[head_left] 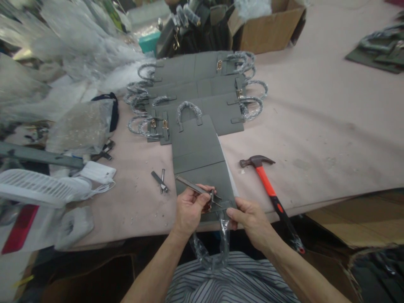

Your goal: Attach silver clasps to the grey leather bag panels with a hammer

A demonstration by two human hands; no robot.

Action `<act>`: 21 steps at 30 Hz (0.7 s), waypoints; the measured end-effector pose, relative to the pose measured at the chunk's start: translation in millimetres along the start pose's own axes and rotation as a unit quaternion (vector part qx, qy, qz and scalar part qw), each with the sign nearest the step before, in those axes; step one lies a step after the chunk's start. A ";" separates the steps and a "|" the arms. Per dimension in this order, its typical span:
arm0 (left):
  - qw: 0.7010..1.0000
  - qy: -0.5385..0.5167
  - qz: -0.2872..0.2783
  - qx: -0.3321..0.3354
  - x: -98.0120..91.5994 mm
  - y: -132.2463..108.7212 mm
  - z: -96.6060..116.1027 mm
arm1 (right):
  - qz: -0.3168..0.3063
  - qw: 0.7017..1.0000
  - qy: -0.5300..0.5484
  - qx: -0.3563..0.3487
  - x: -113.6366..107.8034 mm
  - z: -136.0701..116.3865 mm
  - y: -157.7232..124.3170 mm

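In front of me a grey-green bag panel (198, 147) lies lengthwise on the table, its near end at the table edge. Clear plastic wraps its far handle (188, 110) and the near handle (208, 263), which hangs toward my lap. My left hand (189, 210) pinches a narrow grey-green strap (193, 184) over the panel, with some shiny metal by the fingers. Between finger and thumb of my right hand (251, 216) is the panel's right edge, close to the near handle's base. Just right of the panel lies a claw hammer (268, 185) with an orange and black handle.
More bag panels (202, 90) with wrapped handles lie overlapped behind. Two small tools (160, 182) rest at left, near a white fan-like object (34, 187). Clear plastic wrapping (78, 46) is heaped at the far left. A cardboard box (268, 29) stands at the back.
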State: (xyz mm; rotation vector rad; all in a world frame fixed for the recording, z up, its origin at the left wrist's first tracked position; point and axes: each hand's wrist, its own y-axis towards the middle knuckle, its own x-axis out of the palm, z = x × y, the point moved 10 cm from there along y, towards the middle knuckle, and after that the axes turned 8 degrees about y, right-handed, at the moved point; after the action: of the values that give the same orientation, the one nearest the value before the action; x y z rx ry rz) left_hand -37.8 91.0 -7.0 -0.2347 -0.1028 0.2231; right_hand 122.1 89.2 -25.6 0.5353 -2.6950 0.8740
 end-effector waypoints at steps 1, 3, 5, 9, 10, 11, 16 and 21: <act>1.000 -0.001 0.004 0.003 -1.1 0.6 0.8 | -0.005 1.000 -0.007 -0.011 -0.8 -0.8 1.1; 1.000 -0.007 0.008 0.010 -2.9 1.7 1.8 | -0.015 0.999 -0.015 -0.028 -2.2 -1.7 3.6; 1.000 -0.015 0.006 0.015 -3.4 2.2 1.3 | -0.031 0.999 -0.022 -0.036 -1.8 -1.7 5.9; 0.999 -0.032 0.006 0.017 -4.7 1.5 -1.9 | -0.046 0.998 -0.024 -0.042 -0.2 -3.3 8.7; 0.999 -0.039 0.007 0.019 -5.2 1.3 -2.2 | -0.045 0.998 -0.024 -0.041 -0.1 -3.7 9.2; 0.999 -0.048 0.008 0.022 -5.6 1.3 -2.3 | -0.042 0.998 -0.025 -0.041 -0.2 -4.3 9.7; 0.997 -0.071 0.007 0.027 -6.1 3.2 -3.6 | -0.028 0.998 -0.040 -0.044 -0.1 -7.3 11.9; 0.998 -0.054 0.005 0.007 -5.2 4.3 -6.4 | -0.039 0.998 -0.038 -0.036 5.1 -10.0 10.7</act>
State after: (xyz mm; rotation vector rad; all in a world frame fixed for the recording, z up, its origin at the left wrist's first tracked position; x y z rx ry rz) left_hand -42.9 92.5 -14.7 -0.2099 -0.2077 0.2466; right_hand 114.4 102.0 -21.4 0.6646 -2.7412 0.7470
